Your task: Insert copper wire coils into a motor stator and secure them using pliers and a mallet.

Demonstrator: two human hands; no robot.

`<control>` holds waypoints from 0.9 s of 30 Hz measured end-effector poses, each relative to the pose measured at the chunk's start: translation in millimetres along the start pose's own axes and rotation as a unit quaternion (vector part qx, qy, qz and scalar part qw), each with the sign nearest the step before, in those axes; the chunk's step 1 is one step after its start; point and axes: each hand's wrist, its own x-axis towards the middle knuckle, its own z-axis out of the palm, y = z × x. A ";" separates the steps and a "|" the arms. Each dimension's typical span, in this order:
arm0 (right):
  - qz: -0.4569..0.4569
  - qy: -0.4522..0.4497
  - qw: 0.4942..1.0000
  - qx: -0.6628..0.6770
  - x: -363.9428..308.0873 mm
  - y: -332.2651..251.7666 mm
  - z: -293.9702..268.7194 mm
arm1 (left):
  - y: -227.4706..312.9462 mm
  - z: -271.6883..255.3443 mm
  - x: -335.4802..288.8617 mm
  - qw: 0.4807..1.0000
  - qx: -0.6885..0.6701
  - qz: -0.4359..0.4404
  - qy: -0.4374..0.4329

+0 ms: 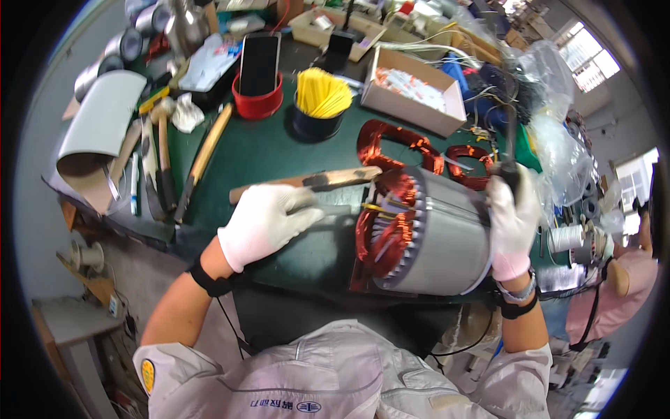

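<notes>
A grey motor stator [436, 241] with copper windings lies on its side on the green bench [279, 150]. My left hand [265, 220], in a white glove, grips a thin metal tool whose tip reaches the copper coils at the stator's open end. A wooden-handled tool [307, 183] lies just behind that hand. My right hand [513, 223], also gloved, rests over the stator's far right end and is closed on a dark handle [509, 143] that rises above it.
Loose copper coils [394, 143] lie behind the stator. A dark cup of yellow sticks [319, 101], a red cup holding a phone [258, 77], a cardboard box [412, 91], hammers and files [164, 164] and rolled grey sheet [98, 122] crowd the bench. Another person [614, 286] sits at right.
</notes>
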 end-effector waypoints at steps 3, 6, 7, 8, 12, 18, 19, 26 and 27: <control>0.036 -0.011 0.999 0.028 -1.8 -0.8 -0.9 | -12.2 3.4 8.6 0.999 -0.032 0.018 -0.021; 0.056 0.008 0.997 0.052 -3.3 -0.1 2.6 | -16.4 5.8 14.7 0.998 -0.046 -0.002 -0.030; 0.070 0.009 0.996 0.051 -3.9 0.3 -0.3 | -17.5 6.8 17.3 0.998 -0.050 0.015 -0.023; 0.068 -0.001 0.994 0.080 -3.3 3.6 -1.4 | -18.5 7.2 18.0 0.998 -0.052 0.033 -0.015; 0.090 0.021 0.991 0.094 -7.0 8.8 -3.7 | -18.7 6.1 22.5 0.998 -0.048 0.036 -0.027; 0.074 0.015 0.996 0.037 -9.9 7.4 -8.2 | -17.6 2.9 26.3 0.997 -0.043 0.011 -0.066; 0.066 0.023 0.996 0.046 -10.8 7.0 -7.0 | -18.2 3.4 27.0 0.997 -0.040 0.017 -0.065; 0.069 0.042 0.996 0.049 -12.8 15.2 -9.3 | -16.3 -3.3 34.9 0.996 -0.033 0.014 -0.080; 0.062 0.030 0.996 0.063 -13.3 15.2 -10.9 | -17.3 -2.9 35.9 0.996 -0.034 0.013 -0.080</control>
